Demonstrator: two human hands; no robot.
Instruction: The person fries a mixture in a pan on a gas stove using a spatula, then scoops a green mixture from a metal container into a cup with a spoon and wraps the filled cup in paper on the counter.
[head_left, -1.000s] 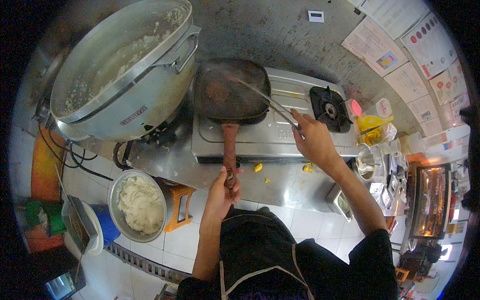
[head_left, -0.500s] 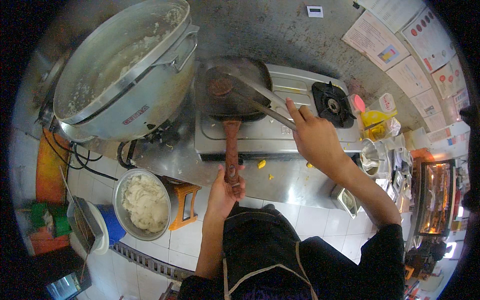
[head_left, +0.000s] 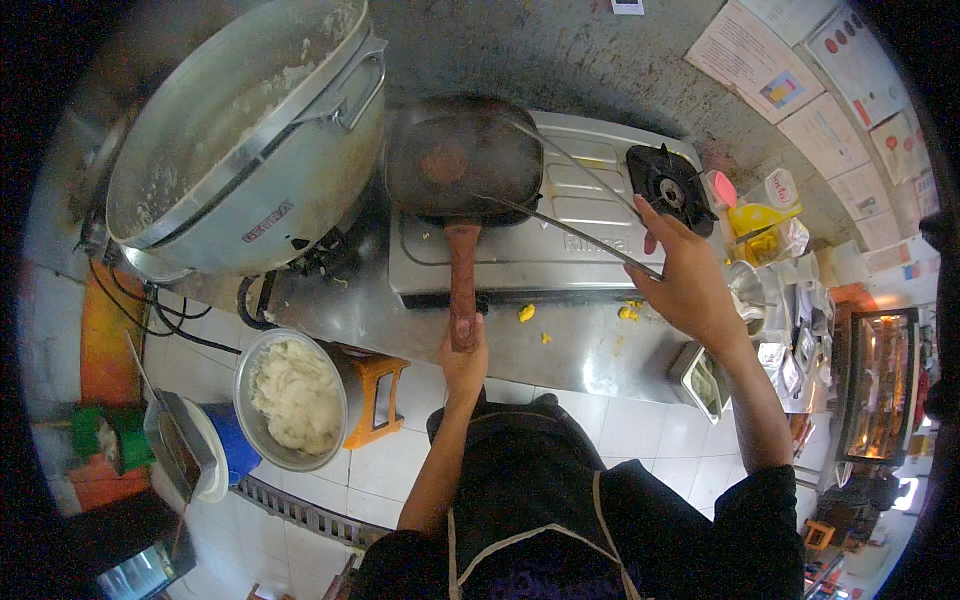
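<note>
A dark square frying pan (head_left: 500, 170) sits on the left side of the gas stove, with a round reddish-brown patty (head_left: 443, 163) lying in it. My left hand (head_left: 465, 365) is closed around the end of the pan's brown, wood-look handle (head_left: 462, 275); some of its fingers are hidden behind it. In my right hand (head_left: 685, 280) is a pair of long metal tongs (head_left: 585, 235). Their arms are spread wide, and the tips reach over the pan's right part, apart from the patty. Thin haze hangs over the pan.
A big metal pot (head_left: 260, 170) stands left of the silver stove (head_left: 590, 160). A bowl of white rice-like food (head_left: 295, 395) is on an orange stool (head_left: 380, 395) below. Yellow scraps (head_left: 527, 313) dot the steel counter. An unused black burner (head_left: 668, 190) and containers are at right.
The tongs have drawn back to the right, away from the patty, and their arms have spread apart. My left hand has shifted slightly on the handle. The patty remains in the pan.
</note>
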